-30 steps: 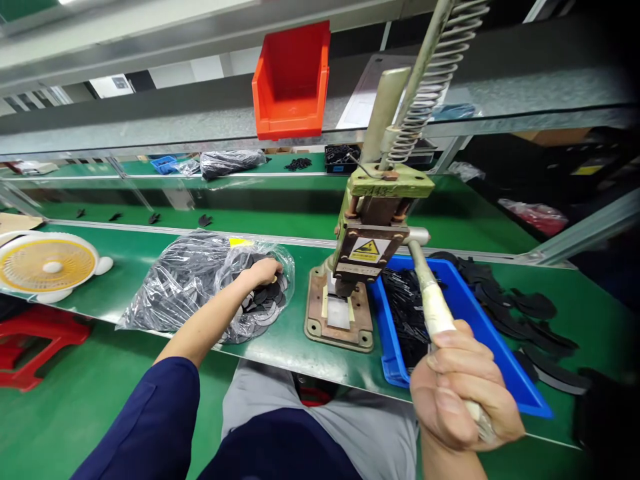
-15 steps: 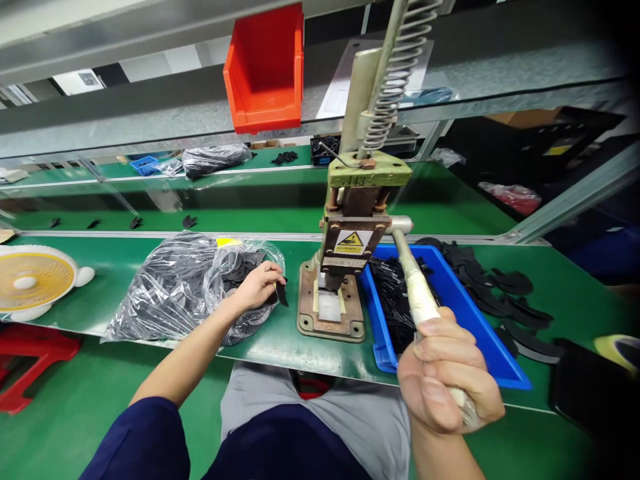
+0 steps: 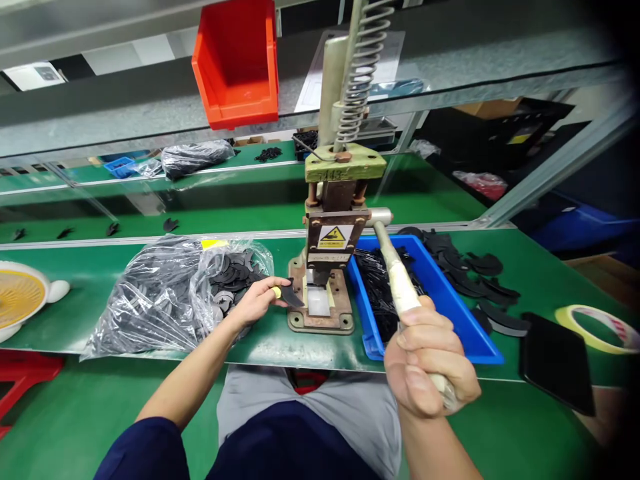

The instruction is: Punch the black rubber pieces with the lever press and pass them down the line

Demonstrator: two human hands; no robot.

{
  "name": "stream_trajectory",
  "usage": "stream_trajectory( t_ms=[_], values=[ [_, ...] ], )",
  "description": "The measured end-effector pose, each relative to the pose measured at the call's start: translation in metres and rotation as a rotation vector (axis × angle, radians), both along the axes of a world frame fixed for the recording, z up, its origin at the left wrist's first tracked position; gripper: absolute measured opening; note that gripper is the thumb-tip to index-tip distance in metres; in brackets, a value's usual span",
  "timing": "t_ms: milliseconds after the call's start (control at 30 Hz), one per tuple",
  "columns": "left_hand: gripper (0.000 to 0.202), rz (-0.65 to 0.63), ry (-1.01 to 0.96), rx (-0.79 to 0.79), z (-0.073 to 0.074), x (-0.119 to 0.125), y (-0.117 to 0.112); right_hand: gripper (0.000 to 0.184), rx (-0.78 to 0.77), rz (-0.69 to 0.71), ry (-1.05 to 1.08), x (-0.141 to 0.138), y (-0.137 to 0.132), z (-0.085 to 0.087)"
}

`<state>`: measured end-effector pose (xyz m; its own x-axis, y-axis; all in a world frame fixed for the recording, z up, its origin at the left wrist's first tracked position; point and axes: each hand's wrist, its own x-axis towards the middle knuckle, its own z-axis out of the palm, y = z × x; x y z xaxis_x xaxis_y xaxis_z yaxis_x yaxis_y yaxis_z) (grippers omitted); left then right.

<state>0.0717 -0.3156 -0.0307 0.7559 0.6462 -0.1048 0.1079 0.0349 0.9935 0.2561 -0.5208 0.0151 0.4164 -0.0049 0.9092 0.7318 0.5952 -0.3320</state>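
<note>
My left hand (image 3: 257,301) pinches a small flat black piece (image 3: 291,295) and holds it at the left edge of the hand press's rusty base plate (image 3: 320,323). The hand press (image 3: 334,227) stands on the green bench, with a yellow warning label and a tall spring above it. My right hand (image 3: 427,360) is wrapped round the press lever's pale taped handle (image 3: 399,283), which slopes down toward me. A clear plastic bag (image 3: 170,293) full of black pieces lies just left of my left hand.
A blue tray (image 3: 453,313) with black parts sits right of the press; loose black pieces (image 3: 475,280), a black pad (image 3: 557,363) and a tape roll (image 3: 597,328) lie further right. A red bin (image 3: 235,63) hangs on the shelf above. A small fan (image 3: 23,297) is at far left.
My left hand came out of the bag with a black piece and carried it right to the press base. My right hand stayed on the lever; the view shifted right.
</note>
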Motion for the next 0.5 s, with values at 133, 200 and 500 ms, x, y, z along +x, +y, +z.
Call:
stream_trajectory(
  t_ms=[133, 200, 500],
  values=[
    [0.041, 0.073, 0.001, -0.056, -0.004, 0.016, 0.000, 0.010, -0.037, 0.010, -0.004, 0.001, -0.003, -0.001],
    [0.049, 0.126, 0.001, -0.054, -0.008, 0.027, 0.000, 0.010, -0.049, 0.009, -0.008, 0.001, -0.005, -0.001],
    [0.033, 0.215, 0.102, -0.223, -0.005, 0.069, 0.002, 0.010, -0.094, 0.030, -0.027, 0.002, -0.009, -0.002]
  ],
)
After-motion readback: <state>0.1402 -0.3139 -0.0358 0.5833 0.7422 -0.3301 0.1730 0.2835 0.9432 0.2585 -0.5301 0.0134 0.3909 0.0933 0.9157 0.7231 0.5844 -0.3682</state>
